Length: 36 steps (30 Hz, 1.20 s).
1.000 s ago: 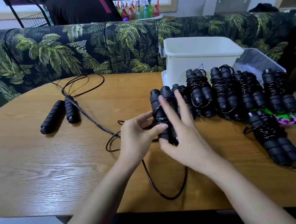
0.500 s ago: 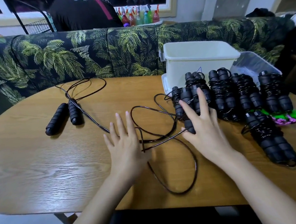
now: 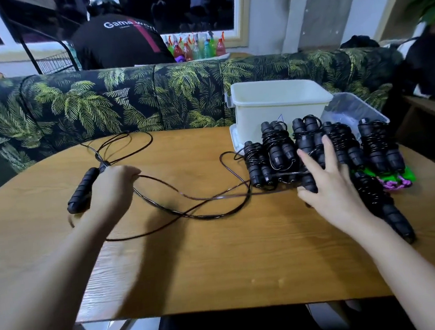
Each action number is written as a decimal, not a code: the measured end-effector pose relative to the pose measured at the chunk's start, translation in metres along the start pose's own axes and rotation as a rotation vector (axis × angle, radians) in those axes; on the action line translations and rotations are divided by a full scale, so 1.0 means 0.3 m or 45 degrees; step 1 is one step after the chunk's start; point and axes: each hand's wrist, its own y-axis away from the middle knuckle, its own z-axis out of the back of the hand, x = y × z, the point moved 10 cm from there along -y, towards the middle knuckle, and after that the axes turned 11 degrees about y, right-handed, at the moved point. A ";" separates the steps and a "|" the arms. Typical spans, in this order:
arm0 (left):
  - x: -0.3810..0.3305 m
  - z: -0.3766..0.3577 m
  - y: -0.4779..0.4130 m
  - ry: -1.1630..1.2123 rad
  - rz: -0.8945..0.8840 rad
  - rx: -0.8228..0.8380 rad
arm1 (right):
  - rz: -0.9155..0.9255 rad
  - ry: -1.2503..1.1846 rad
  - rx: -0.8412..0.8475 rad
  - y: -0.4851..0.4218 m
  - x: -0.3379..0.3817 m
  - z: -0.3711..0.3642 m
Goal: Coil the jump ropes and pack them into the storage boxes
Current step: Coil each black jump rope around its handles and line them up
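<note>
Head camera view, looking down on an oval wooden table with a palm-print sofa along its far edge. A white storage box stands open-topped on the table, and every place below is given from it.

Just right of the box is a clear plastic container, tilted. Close against the front of the box lies a row of coiled jump ropes, black, each with its cord wound round paired handles. One more bundle lies nearer the viewer, front-right of the box. Beside it is a green and purple item, too hidden to name.

Well to the left of the box lies a loose jump rope. Its thin black cord trails in open loops across the table toward the row.

The hands are far apart. The left hand, somewhat blurred, grips the loose rope where handle meets cord. The right hand rests flat, fingers spread, on the bundles in front of the box and grasps nothing.

The rope looks light. Its ribbed handles seem stiff and easy to grip, but the glossy cord is likely springy and prone to slip or uncoil. The handles, held together, are probably the best hold while winding.
</note>
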 end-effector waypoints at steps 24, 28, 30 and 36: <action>-0.497 -0.206 0.153 1.523 -0.029 0.422 | 0.375 -0.947 -0.112 0.018 0.323 -0.015; -0.425 -0.253 0.065 1.505 0.027 0.362 | 0.394 -1.131 -0.106 -0.055 0.363 -0.010; -0.423 -0.278 0.041 1.581 -0.015 0.468 | 0.375 -1.156 -0.095 -0.091 0.367 -0.025; -0.484 -0.181 0.014 0.959 -0.601 0.111 | 0.351 -0.775 -0.139 -0.190 0.334 -0.114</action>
